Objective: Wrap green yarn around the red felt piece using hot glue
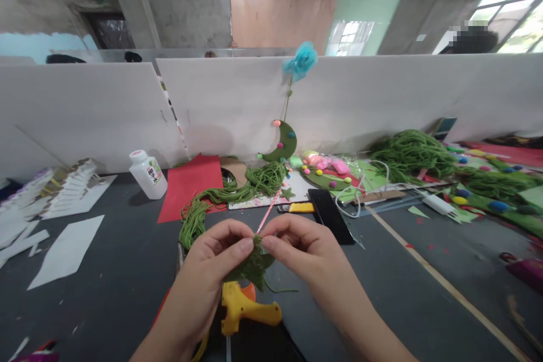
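Observation:
My left hand (212, 263) and my right hand (311, 257) meet over the table, each closed in a pinch. Between the fingertips is a dark green felt piece (253, 268) with pointed corners, looking like a star. A thin green cord (282, 291) trails to the right from beneath it. Just beyond the fingers, a slim pink-and-white stick (269, 210) slants up and away; whether the hands touch it, I cannot tell. Below the hands lies a yellow hot glue gun (250, 308), partly covered by my left hand.
Green yarn (195, 220) and red sheets (190, 184) lie ahead, beside a white bottle (148, 175). A yellow cutter (301, 207) and black phone (333, 218) sit behind my right hand. A green moon (288, 144) with pom-poms leans against the white partition (360, 96).

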The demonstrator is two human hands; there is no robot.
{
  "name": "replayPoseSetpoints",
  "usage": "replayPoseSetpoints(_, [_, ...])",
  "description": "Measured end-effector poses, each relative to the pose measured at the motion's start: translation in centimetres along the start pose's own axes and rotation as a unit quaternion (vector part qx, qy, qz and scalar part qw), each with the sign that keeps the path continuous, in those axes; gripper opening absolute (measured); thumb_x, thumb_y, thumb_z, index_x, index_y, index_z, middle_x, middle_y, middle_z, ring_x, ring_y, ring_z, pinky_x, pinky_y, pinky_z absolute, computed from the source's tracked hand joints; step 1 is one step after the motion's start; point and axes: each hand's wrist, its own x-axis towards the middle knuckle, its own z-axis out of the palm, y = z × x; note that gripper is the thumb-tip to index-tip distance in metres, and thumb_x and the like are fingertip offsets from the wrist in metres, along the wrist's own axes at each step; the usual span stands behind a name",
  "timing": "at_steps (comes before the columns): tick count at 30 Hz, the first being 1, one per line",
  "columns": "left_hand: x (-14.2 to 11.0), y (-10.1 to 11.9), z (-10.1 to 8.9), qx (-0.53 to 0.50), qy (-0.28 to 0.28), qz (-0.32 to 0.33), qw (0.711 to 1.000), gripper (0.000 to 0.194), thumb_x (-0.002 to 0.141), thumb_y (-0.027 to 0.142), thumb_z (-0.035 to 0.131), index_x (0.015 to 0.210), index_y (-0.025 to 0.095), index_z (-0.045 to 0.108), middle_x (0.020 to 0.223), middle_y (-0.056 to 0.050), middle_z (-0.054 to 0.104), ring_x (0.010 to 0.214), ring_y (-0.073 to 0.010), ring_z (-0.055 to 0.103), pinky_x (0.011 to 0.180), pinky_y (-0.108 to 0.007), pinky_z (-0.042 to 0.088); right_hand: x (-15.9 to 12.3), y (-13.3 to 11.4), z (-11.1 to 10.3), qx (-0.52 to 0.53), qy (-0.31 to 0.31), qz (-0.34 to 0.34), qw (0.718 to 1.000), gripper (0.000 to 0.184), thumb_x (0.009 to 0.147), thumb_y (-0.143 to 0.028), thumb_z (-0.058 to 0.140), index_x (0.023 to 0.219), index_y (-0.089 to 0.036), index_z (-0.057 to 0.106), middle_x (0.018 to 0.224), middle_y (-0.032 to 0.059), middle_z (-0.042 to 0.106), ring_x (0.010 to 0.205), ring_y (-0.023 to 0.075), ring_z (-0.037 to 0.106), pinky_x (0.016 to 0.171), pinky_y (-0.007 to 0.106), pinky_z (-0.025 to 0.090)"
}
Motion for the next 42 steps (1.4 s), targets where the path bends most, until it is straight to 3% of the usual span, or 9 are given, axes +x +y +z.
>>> replayPoseSetpoints(5, [-0.1,-0.1,0.1,0.012,0.015,0.029,0.999,0.010,0.071,0.025,0.078,0.069,0.018,0.072,0.067,0.002,0.064,0.064,-0.0096,0.052,0.062,-0.016,0.042,-0.1,0.0,0.0,0.051,-0.012,0.027,0.998,0.015,0.071,-0.030,0.063,0.065,-0.018,0.058,0.052,-0.0074,0.037,0.051,0.0086,0.028,0.048,0.023,0.023])
replayPoseSetpoints(15, [-0.1,-0.4,0.1,0.061,0.044,0.059,0.995,0.007,0.072,0.022,0.074,0.067,0.018,0.070,0.067,0.002,0.063,0.064,-0.0104,0.052,0.061,-0.018,0.043,0.0,0.0,0.3,0.011,-0.024,0.010,1.000,0.013,0.073,-0.026,0.059,0.063,-0.018,0.057,0.052,-0.0068,0.039,0.050,0.0092,0.032,0.048,0.022,0.026])
replayPoseSetpoints(20, [-0.4,-0.3,0.2,0.161,0.065,0.108,0.979,0.009,0.072,0.020,0.070,0.064,0.020,0.068,0.065,0.001,0.062,0.064,-0.0128,0.054,0.060,-0.020,0.045,-0.3,-0.4,-0.5,-0.148,0.051,-0.154,0.976,0.009,0.074,-0.017,0.062,0.067,-0.020,0.067,0.079,0.0027,0.058,0.078,0.0186,0.056,0.071,0.031,0.043])
replayPoseSetpoints(24, [-0.6,0.0,0.5,0.216,0.067,0.146,0.963,0.010,0.072,0.019,0.068,0.062,0.020,0.067,0.066,0.000,0.063,0.066,-0.0149,0.057,0.063,-0.021,0.047,-0.5,-0.3,-0.7,-0.174,0.072,-0.222,0.957,0.011,0.077,-0.014,0.064,0.073,-0.023,0.069,0.084,0.0021,0.057,0.084,0.0192,0.057,0.076,0.032,0.045])
replayPoseSetpoints(30, [-0.3,0.0,0.3,0.155,0.052,0.091,0.982,0.008,0.070,0.024,0.072,0.064,0.019,0.069,0.066,-0.001,0.064,0.064,-0.0148,0.056,0.059,-0.022,0.047,-0.8,0.1,-0.3,-0.261,0.098,-0.368,0.887,0.021,0.081,-0.007,0.058,0.086,-0.020,0.073,0.085,0.0045,0.057,0.083,0.0190,0.053,0.074,0.034,0.045])
replayPoseSetpoints(34, [-0.3,0.0,0.0,0.135,0.050,0.082,0.986,0.007,0.069,0.023,0.073,0.064,0.019,0.070,0.064,-0.001,0.063,0.062,-0.0143,0.054,0.057,-0.021,0.046,-0.9,-0.1,-0.3,-0.293,0.090,-0.392,0.868,0.022,0.081,-0.006,0.057,0.085,-0.019,0.074,0.083,0.0054,0.059,0.081,0.0198,0.053,0.075,0.037,0.044])
replayPoseSetpoints(36, [-0.4,0.0,0.0,0.138,0.052,0.083,0.986,0.007,0.068,0.023,0.073,0.063,0.019,0.070,0.063,0.000,0.063,0.061,-0.0143,0.054,0.056,-0.021,0.045,-0.9,-0.1,-0.3,-0.272,0.091,-0.379,0.880,0.023,0.081,-0.007,0.056,0.084,-0.020,0.074,0.082,0.0044,0.059,0.079,0.0193,0.054,0.075,0.038,0.045])
replayPoseSetpoints(40, [-0.6,0.3,0.4,0.163,0.072,0.119,0.977,0.009,0.066,0.019,0.073,0.058,0.019,0.068,0.060,0.001,0.061,0.060,-0.0139,0.053,0.056,-0.021,0.044,-0.6,0.2,-0.4,-0.117,0.065,-0.256,0.957,0.021,0.081,-0.009,0.058,0.087,-0.023,0.073,0.086,0.0030,0.060,0.083,0.0185,0.059,0.073,0.033,0.048])
replayPoseSetpoints(42, [-0.6,0.3,0.6,0.161,0.080,0.132,0.975,0.010,0.067,0.018,0.072,0.058,0.020,0.068,0.060,0.001,0.061,0.060,-0.0133,0.053,0.057,-0.020,0.043,-0.4,0.2,-0.4,-0.081,0.037,-0.218,0.972,0.019,0.079,-0.010,0.060,0.085,-0.024,0.074,0.085,0.0027,0.059,0.084,0.0188,0.059,0.075,0.033,0.048])
